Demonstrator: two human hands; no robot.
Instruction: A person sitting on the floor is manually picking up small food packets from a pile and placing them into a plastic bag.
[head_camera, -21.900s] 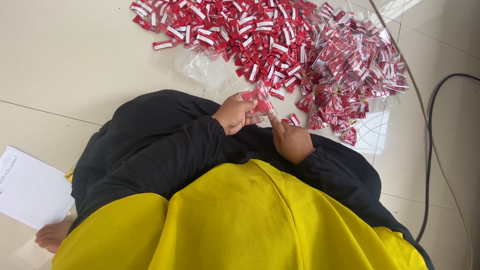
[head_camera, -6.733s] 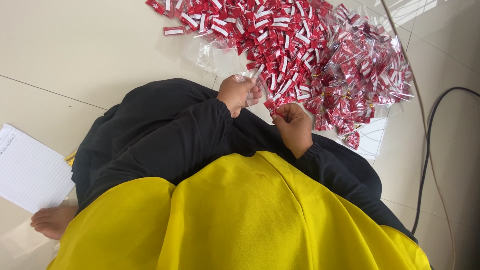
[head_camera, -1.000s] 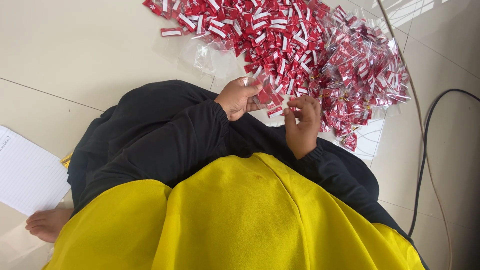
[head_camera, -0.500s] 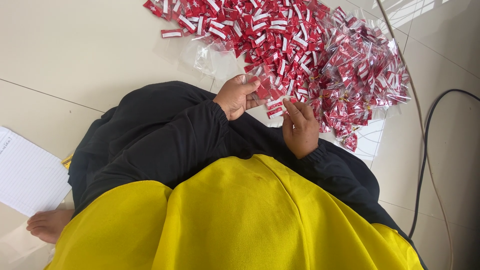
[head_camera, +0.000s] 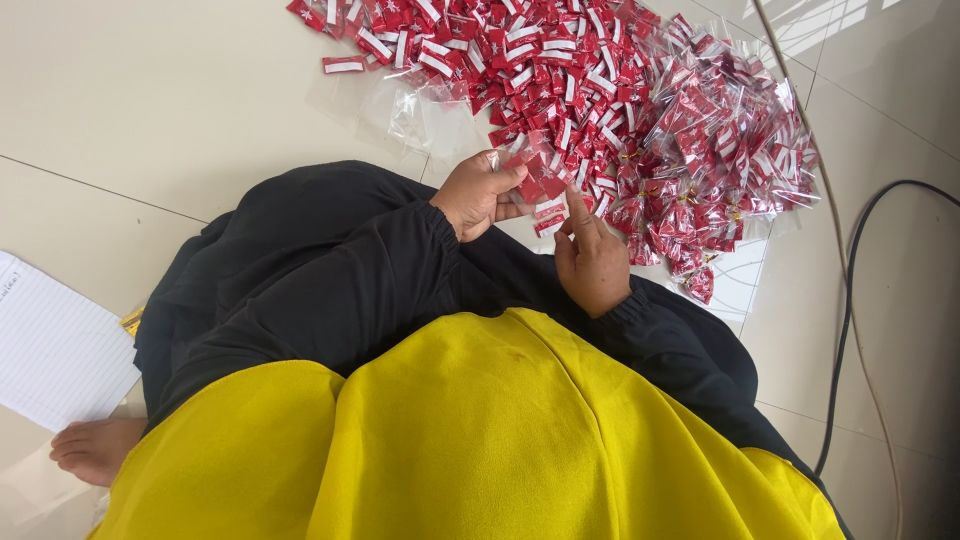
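Note:
My left hand holds a small clear plastic bag with red candies inside, just above my lap. My right hand is beside it, its fingers pinching a red-and-white wrapped candy close to the bag's mouth. On the tiled floor in front of me lies a large heap of loose red-and-white candies. To its right is a pile of filled clear bags tied with small ties. Several empty clear bags lie flat at the heap's near edge.
A lined white sheet of paper lies on the floor at my left, near my bare foot. A black cable and a thin pale cord run along the floor at the right. My black sleeves and yellow garment fill the foreground.
My right hand has drawn back from the candy heap toward the bag in my left hand, now with a candy pinched in its fingers. My left hand keeps the bag.

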